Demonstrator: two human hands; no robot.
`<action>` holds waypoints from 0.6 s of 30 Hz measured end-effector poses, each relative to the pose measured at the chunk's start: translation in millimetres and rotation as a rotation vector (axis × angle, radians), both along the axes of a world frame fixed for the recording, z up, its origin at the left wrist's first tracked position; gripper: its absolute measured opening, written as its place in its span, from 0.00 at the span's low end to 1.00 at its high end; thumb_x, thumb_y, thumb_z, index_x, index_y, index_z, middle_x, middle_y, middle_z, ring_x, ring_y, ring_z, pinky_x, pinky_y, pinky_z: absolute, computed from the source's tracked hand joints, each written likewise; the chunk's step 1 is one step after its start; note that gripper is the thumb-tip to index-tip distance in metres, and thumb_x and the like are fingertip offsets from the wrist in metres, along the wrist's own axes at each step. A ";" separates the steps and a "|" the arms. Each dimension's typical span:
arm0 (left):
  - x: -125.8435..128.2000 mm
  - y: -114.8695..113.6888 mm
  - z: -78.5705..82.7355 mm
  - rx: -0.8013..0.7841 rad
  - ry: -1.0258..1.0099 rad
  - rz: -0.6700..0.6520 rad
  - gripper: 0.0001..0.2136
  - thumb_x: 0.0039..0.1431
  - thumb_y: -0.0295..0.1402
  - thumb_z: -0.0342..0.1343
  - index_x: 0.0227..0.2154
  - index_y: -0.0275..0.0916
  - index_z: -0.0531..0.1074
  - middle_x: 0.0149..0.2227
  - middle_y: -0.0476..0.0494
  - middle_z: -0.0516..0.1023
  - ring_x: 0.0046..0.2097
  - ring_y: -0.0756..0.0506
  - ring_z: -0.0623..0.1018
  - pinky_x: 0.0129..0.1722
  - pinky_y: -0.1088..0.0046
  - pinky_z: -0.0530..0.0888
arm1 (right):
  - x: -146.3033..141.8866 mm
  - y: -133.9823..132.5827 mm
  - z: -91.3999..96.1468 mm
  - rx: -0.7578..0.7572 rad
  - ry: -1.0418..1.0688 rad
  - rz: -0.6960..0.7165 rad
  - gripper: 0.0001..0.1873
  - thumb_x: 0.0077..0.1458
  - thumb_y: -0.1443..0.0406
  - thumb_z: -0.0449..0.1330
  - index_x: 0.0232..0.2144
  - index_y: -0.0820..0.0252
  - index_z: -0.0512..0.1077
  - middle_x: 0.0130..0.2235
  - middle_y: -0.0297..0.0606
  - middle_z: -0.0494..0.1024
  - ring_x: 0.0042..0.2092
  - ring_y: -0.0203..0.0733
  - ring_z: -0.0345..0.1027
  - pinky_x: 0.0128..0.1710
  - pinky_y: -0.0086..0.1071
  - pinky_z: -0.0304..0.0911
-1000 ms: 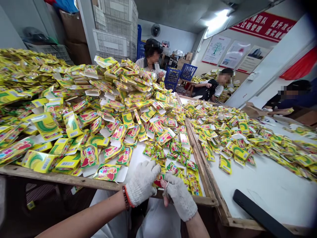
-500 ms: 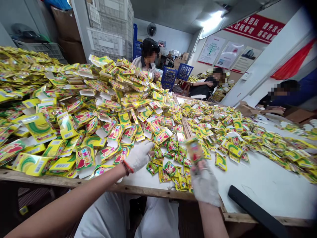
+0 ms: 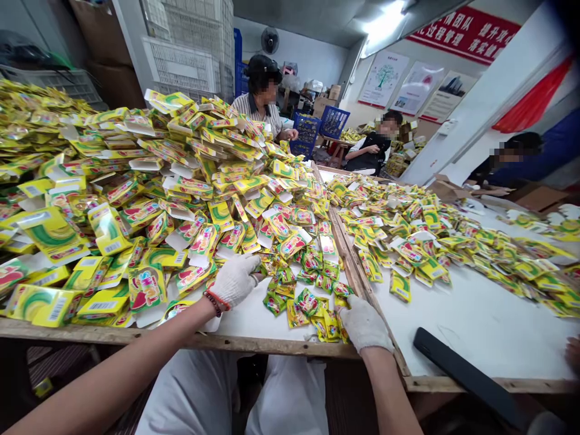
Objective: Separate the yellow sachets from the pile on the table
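Observation:
My left hand, in a white knit glove with a beaded band at the wrist, reaches over the table at the left edge of a heap of small candy packets. Its fingers point towards the packets, thumb and forefinger a little apart. At the heap's right side, my right hand, also gloved, touches the packets with its fingertips; part of its fingers is hidden. The packets are shiny green and yellow. Just behind and left of them, yellow candy boxes with white flaps rise in a large pile.
A wooden strip divides the table. Beyond it lie more yellow boxes on the white top. A long black object crosses the front edge. Several people sit further back, near blue crates and stacked white crates.
My right hand held a box upright and blurred before; now it is down at the packets without that box. The left hand has shifted slightly left in view. A person behind has straightened up.

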State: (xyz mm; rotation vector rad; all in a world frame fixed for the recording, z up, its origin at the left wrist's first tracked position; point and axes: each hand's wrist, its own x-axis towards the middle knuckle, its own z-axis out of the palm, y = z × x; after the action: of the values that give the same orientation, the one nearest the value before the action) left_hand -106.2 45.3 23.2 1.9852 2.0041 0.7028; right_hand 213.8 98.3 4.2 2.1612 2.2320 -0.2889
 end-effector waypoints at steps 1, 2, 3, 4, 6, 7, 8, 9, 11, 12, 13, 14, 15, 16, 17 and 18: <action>3.0 -3.5 0.6 -0.001 -0.165 0.007 0.07 0.55 0.35 0.54 0.33 0.38 0.72 0.36 0.42 0.75 0.40 0.43 0.74 0.40 0.67 0.70 | -4.5 0.5 -0.5 -0.012 -0.019 0.006 0.17 0.55 0.56 0.54 0.40 0.60 0.73 0.42 0.53 0.76 0.41 0.52 0.72 0.35 0.37 0.61; 7.6 -6.6 -0.2 -0.029 -0.349 0.007 0.07 0.55 0.35 0.54 0.32 0.37 0.71 0.33 0.44 0.75 0.37 0.45 0.74 0.37 0.69 0.70 | -8.8 1.4 -0.5 -0.021 -0.037 0.014 0.18 0.54 0.55 0.54 0.41 0.60 0.73 0.43 0.53 0.75 0.41 0.52 0.72 0.35 0.37 0.61; 13.5 -9.5 -2.3 -0.075 -0.539 0.005 0.08 0.54 0.36 0.54 0.32 0.37 0.71 0.31 0.45 0.74 0.33 0.47 0.74 0.34 0.71 0.70 | -12.4 2.7 0.0 -0.028 -0.054 0.028 0.18 0.54 0.56 0.55 0.41 0.60 0.72 0.43 0.53 0.75 0.41 0.52 0.72 0.35 0.38 0.61; 20.3 -12.2 -5.7 -0.130 -0.719 0.007 0.09 0.54 0.37 0.55 0.32 0.36 0.71 0.29 0.47 0.73 0.30 0.49 0.73 0.30 0.73 0.70 | -15.2 4.1 1.1 -0.033 -0.069 0.046 0.16 0.54 0.58 0.54 0.41 0.60 0.73 0.43 0.53 0.75 0.41 0.53 0.72 0.36 0.38 0.61; 34.5 -17.3 -14.7 -0.220 -1.004 0.028 0.13 0.51 0.40 0.57 0.34 0.36 0.70 0.26 0.49 0.72 0.25 0.51 0.71 0.25 0.76 0.69 | -17.1 6.2 4.8 -0.028 -0.072 0.084 0.14 0.55 0.62 0.52 0.39 0.60 0.73 0.42 0.53 0.76 0.41 0.53 0.73 0.37 0.39 0.61; 41.1 -19.6 -19.5 -0.242 -1.102 0.056 0.15 0.50 0.41 0.59 0.36 0.36 0.70 0.26 0.49 0.73 0.25 0.51 0.72 0.24 0.76 0.69 | -16.7 6.1 7.1 -0.004 -0.055 0.096 0.14 0.56 0.63 0.50 0.38 0.60 0.73 0.41 0.52 0.77 0.41 0.52 0.72 0.38 0.39 0.61; 47.0 -21.8 -23.8 -0.247 -1.168 0.079 0.17 0.49 0.42 0.60 0.37 0.36 0.71 0.26 0.48 0.73 0.25 0.51 0.72 0.24 0.75 0.69 | -15.8 5.0 9.7 0.042 -0.020 0.100 0.14 0.57 0.63 0.49 0.38 0.60 0.74 0.41 0.52 0.78 0.41 0.52 0.72 0.39 0.40 0.62; 51.9 -23.7 -27.3 -0.239 -1.204 0.087 0.17 0.48 0.42 0.60 0.38 0.35 0.71 0.27 0.48 0.74 0.26 0.50 0.74 0.26 0.75 0.70 | -15.0 2.5 12.2 0.108 0.043 0.102 0.15 0.57 0.63 0.49 0.38 0.61 0.74 0.41 0.52 0.78 0.42 0.51 0.72 0.41 0.40 0.62; 59.4 -26.9 -31.4 -0.205 -1.226 0.065 0.16 0.49 0.41 0.60 0.37 0.34 0.72 0.28 0.46 0.75 0.29 0.49 0.75 0.29 0.74 0.72 | -16.4 -6.5 16.5 0.235 0.273 0.122 0.15 0.57 0.62 0.50 0.41 0.61 0.73 0.42 0.49 0.78 0.44 0.49 0.71 0.44 0.38 0.62; 62.2 -28.1 -32.0 -0.189 -1.227 0.044 0.15 0.50 0.40 0.60 0.37 0.34 0.73 0.29 0.46 0.75 0.31 0.49 0.75 0.30 0.74 0.72 | -19.4 -12.5 18.0 0.247 0.432 0.145 0.16 0.57 0.61 0.51 0.42 0.61 0.73 0.42 0.47 0.78 0.44 0.48 0.70 0.44 0.37 0.63; 64.6 -29.1 -31.6 -0.179 -1.228 0.026 0.14 0.50 0.40 0.59 0.36 0.34 0.73 0.29 0.46 0.75 0.31 0.49 0.75 0.31 0.75 0.71 | -24.2 -19.0 19.1 0.208 0.595 0.178 0.17 0.56 0.59 0.52 0.44 0.61 0.72 0.41 0.45 0.78 0.42 0.47 0.71 0.43 0.36 0.64; 66.7 -30.0 -30.7 -0.174 -1.235 0.015 0.14 0.51 0.39 0.59 0.35 0.34 0.73 0.29 0.47 0.74 0.31 0.50 0.74 0.30 0.76 0.71 | -30.7 -25.6 19.6 0.127 0.735 0.216 0.18 0.56 0.57 0.54 0.44 0.60 0.72 0.40 0.43 0.78 0.41 0.46 0.71 0.40 0.35 0.66; 68.4 -30.8 -29.3 -0.176 -1.243 0.005 0.13 0.51 0.40 0.59 0.33 0.33 0.72 0.28 0.47 0.74 0.30 0.51 0.73 0.28 0.77 0.70 | -38.5 -31.7 19.6 0.028 0.834 0.256 0.18 0.55 0.55 0.55 0.43 0.60 0.72 0.38 0.41 0.78 0.39 0.45 0.71 0.38 0.34 0.66; 69.8 -31.6 -27.7 -0.187 -1.254 -0.009 0.13 0.52 0.40 0.58 0.33 0.33 0.72 0.28 0.47 0.73 0.28 0.51 0.72 0.27 0.77 0.69 | -46.9 -37.0 19.2 -0.055 0.884 0.295 0.17 0.55 0.55 0.56 0.41 0.59 0.73 0.37 0.39 0.79 0.38 0.44 0.71 0.37 0.33 0.67; 70.6 -32.5 -26.1 -0.206 -1.265 -0.030 0.14 0.52 0.41 0.59 0.33 0.33 0.72 0.28 0.47 0.73 0.28 0.52 0.72 0.26 0.78 0.68 | -55.4 -41.4 18.3 -0.101 0.892 0.330 0.15 0.55 0.56 0.56 0.39 0.59 0.73 0.36 0.38 0.79 0.38 0.44 0.71 0.37 0.33 0.67; 70.9 -33.4 -24.8 -0.223 -1.280 -0.053 0.15 0.51 0.42 0.60 0.33 0.33 0.71 0.28 0.47 0.73 0.28 0.52 0.72 0.26 0.78 0.68 | -63.2 -44.8 16.9 -0.109 0.875 0.353 0.14 0.55 0.56 0.56 0.37 0.59 0.74 0.36 0.38 0.78 0.39 0.44 0.72 0.38 0.33 0.67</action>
State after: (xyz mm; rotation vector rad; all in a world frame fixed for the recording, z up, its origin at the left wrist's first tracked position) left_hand -35.3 11.9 -1.6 0.9398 1.1314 1.2198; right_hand 150.7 53.5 21.1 1.6985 2.8142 -1.5302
